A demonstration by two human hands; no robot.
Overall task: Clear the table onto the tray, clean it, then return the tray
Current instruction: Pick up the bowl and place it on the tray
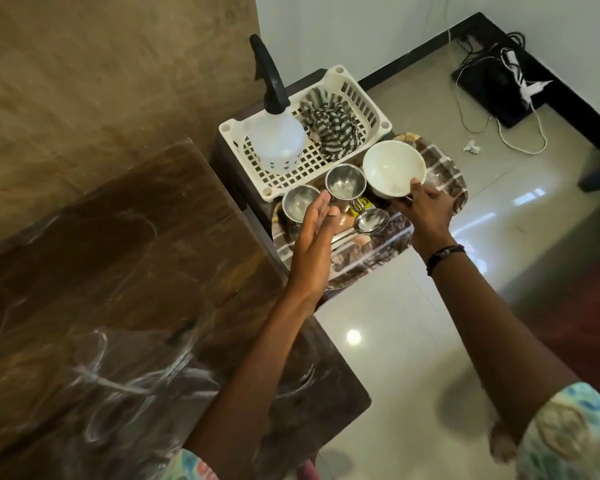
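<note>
A patterned brown tray [371, 261] rests on a small stand beside the dark marble table [125, 271]. On the tray stand two steel cups [300, 202] [345, 183], spoons [369, 221] and a white bowl [392, 166]. My right hand [425, 211] pinches the bowl's near rim with the thumb on the rim. With straight fingers and nothing in it, my left hand [314, 244] hovers above the tray near the cups.
A white plastic basket [368, 98] behind the tray holds a spray bottle [274, 133] and a striped cloth [328, 123]. Cables and a black box [492, 88] lie on the tiled floor at the far right. The table carries white smear marks [129, 379].
</note>
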